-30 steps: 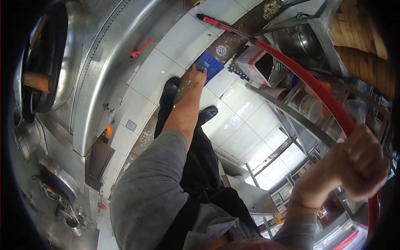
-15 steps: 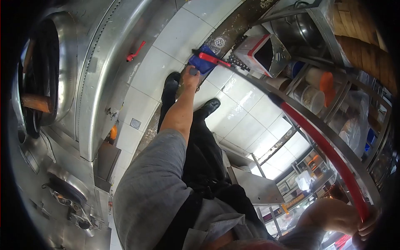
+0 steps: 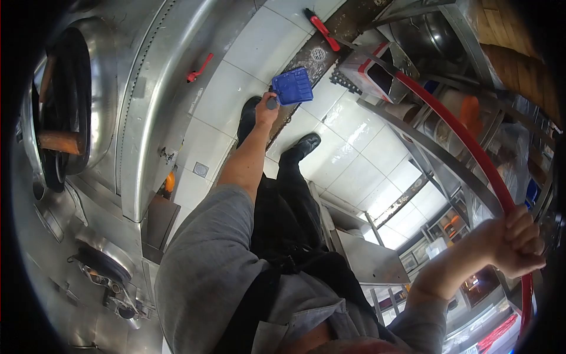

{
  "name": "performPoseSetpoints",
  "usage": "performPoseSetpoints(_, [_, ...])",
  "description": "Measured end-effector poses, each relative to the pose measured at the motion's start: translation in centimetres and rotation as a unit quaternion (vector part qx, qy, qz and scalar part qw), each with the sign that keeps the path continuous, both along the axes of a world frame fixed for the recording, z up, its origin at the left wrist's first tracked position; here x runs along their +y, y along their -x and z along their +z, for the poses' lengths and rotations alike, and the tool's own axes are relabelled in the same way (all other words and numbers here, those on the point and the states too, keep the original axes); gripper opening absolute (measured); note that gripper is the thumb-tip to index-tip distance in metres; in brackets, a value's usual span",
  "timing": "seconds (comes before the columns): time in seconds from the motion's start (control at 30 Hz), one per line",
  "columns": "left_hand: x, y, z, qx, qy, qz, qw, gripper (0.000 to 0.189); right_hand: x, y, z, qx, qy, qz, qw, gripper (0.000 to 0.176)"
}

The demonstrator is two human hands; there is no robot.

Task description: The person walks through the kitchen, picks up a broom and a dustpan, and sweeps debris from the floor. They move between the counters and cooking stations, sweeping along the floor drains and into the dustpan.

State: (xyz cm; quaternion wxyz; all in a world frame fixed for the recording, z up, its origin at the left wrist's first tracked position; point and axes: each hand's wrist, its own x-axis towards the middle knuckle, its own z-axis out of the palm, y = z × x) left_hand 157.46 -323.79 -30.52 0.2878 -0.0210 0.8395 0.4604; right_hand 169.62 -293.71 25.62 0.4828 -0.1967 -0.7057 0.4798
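My left hand [image 3: 269, 110] is closed on the grey handle end of a blue dustpan [image 3: 293, 87], held low over the floor by my shoe, its tray facing up. My right hand [image 3: 520, 243] is wrapped round the red pole of a long-handled broom [image 3: 460, 131] at the right. The pole slants across to a narrow red head [image 3: 321, 30] with a black tip, at the floor channel [image 3: 348, 23] beyond the dustpan. Whether that head has bristles is too small to tell. Broom head and dustpan are apart.
A steel stove counter [image 3: 138, 118] with a wok [image 3: 94, 88] runs along the left, with a red valve lever [image 3: 199, 68] on its front. Metal shelving [image 3: 471, 41] with containers stands at right. A white box [image 3: 368, 74] is near the channel. The tiled floor [image 3: 342, 141] looks wet.
The broom head has moved off the dustpan, up and to the right along the channel. My right hand has risen in view with the pole. The dustpan now shows its tray more fully.
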Motion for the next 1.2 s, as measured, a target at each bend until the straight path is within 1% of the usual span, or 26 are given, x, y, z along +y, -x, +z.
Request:
performPoseSetpoints(0.03, [0.3, 0.1, -0.1, -0.004, 0.0, -0.003, 1.0, 0.028, -0.7, -0.2, -0.3, -0.004, 0.0, -0.003, 1.0, 0.047])
performPoseSetpoints(0.13, [0.7, 0.2, -0.5, 0.022, -0.011, -0.041, 0.999, 0.026, -3.2, -0.9, -0.1, -0.001, 0.034, 0.069, 0.997, 0.053])
performPoseSetpoints(0.23, [2.1, -0.2, -0.6, 0.05, -0.009, -0.067, 0.996, 0.027, -4.5, -2.0, 1.3, 0.015, 0.081, 0.039, 0.996, 0.053])
performPoseSetpoints(0.27, [2.8, -0.4, -0.4, 0.051, -0.01, -0.068, 0.996, 0.027, -4.2, -2.4, 1.9, 0.016, 0.08, 0.038, 0.996, 0.053])
performPoseSetpoints(0.33, [3.8, -0.9, -0.1, 0.067, 0.038, -0.086, 0.993, 0.027, -2.8, -3.6, 3.6, 0.031, 0.066, -0.031, 0.997, 0.049])
performPoseSetpoints(0.37, [3.9, -1.0, -0.6, 0.067, 0.037, -0.088, 0.993, 0.027, -1.9, -4.7, 4.7, 0.032, 0.065, -0.033, 0.997, 0.049])
performPoseSetpoints(0.43, [4.2, -1.1, -1.5, 0.073, 0.055, -0.091, 0.992, 0.027, 0.0, -7.2, 7.4, 0.075, 0.14, 0.068, 0.985, 0.054])
performPoseSetpoints(0.47, [4.1, -1.1, -1.4, 0.073, 0.054, -0.093, 0.992, 0.027, 0.4, -8.3, 8.6, 0.068, 0.099, -0.003, 0.993, 0.057])
performPoseSetpoints(0.53, [3.3, -1.0, -1.1, 0.024, 0.068, -0.096, 0.993, 0.028, 0.3, -9.8, 10.3, 0.083, 0.105, 0.01, 0.991, 0.058])
performPoseSetpoints(0.57, [2.8, -1.0, -0.9, 0.026, 0.068, -0.097, 0.993, 0.028, 0.2, -10.2, 10.7, 0.098, 0.112, 0.026, 0.989, 0.059])
performPoseSetpoints(0.6, [2.1, -1.1, -0.6, 0.037, 0.044, -0.085, 0.995, 0.028, 0.1, -10.6, 10.9, 0.12, 0.073, -0.004, 0.99, 0.058])
performPoseSetpoints(0.63, [1.6, -1.2, -0.1, 0.049, 0.02, -0.071, 0.996, 0.029, 0.3, -11.0, 10.9, 0.123, 0.073, -0.004, 0.99, 0.058])
performPoseSetpoints(0.67, [1.0, -1.4, 0.5, 0.052, 0.021, -0.071, 0.996, 0.029, 0.7, -11.6, 10.8, 0.119, 0.062, 0.016, 0.991, 0.058])
performPoseSetpoints(0.73, [-0.2, -2.0, 1.7, 0.013, 0.016, -0.05, 0.999, 0.028, 1.1, -12.1, 10.2, 0.118, 0.053, 0.04, 0.991, 0.059])
performPoseSetpoints(0.8, [-1.2, -2.5, 2.6, 0.005, 0.031, -0.044, 0.999, 0.028, 1.5, -11.2, 8.2, 0.066, 0.026, 0.068, 0.995, 0.058])
performPoseSetpoints(0.83, [-1.9, -2.9, 3.1, -0.008, 0.043, -0.043, 0.998, 0.029, 1.4, -10.2, 6.8, 0.069, 0.03, 0.075, 0.994, 0.058])
performPoseSetpoints(0.9, [-2.9, -3.7, 3.5, -0.002, 0.055, -0.032, 0.998, 0.03, 0.3, -7.1, 3.4, 0.05, -0.057, -0.014, 0.997, 0.06])
performPoseSetpoints(0.93, [-3.2, -4.0, 3.6, 0.002, 0.062, -0.03, 0.998, 0.032, -0.2, -6.1, 1.8, 0.054, -0.054, -0.008, 0.997, 0.06])
performPoseSetpoints(0.97, [-3.5, -4.4, 3.4, 0.004, 0.064, -0.027, 0.998, 0.032, -1.0, -5.2, 0.2, 0.048, -0.023, -0.006, 0.999, 0.06])
performPoseSetpoints(1.0, [-3.7, -4.8, 2.9, -0.007, 0.092, -0.029, 0.995, 0.034, -1.8, -4.8, -1.2, 0.042, 0.007, -0.006, 0.999, 0.059])
performPoseSetpoints(1.03, [-3.8, -5.0, 2.2, -0.016, 0.12, -0.034, 0.992, 0.035, -2.8, -4.7, -2.4, 0.043, 0.024, 0.032, 0.998, 0.055])
performPoseSetpoints(1.1, [-3.8, -5.6, 1.6, -0.003, 0.115, -0.04, 0.993, 0.036, -3.9, -6.5, -2.5, 0.046, 0.043, 0.086, 0.994, 0.053])
performPoseSetpoints(1.13, [-3.4, -5.8, 1.6, 0.012, 0.139, -0.062, 0.988, 0.037, -4.6, -6.9, -2.3, 0.051, 0.04, 0.081, 0.995, 0.053])
performPoseSetpoints(1.17, [-2.9, -5.4, 1.7, 0.03, 0.163, -0.084, 0.983, 0.037, -5.4, -7.4, -1.7, 0.022, 0.024, 0.065, 0.997, 0.053])
performPoseSetpoints(1.2, [-2.6, -5.2, 1.7, 0.029, 0.163, -0.087, 0.982, 0.037, -6.2, -7.6, -1.0, 0.038, 0.046, 0.077, 0.995, 0.052])
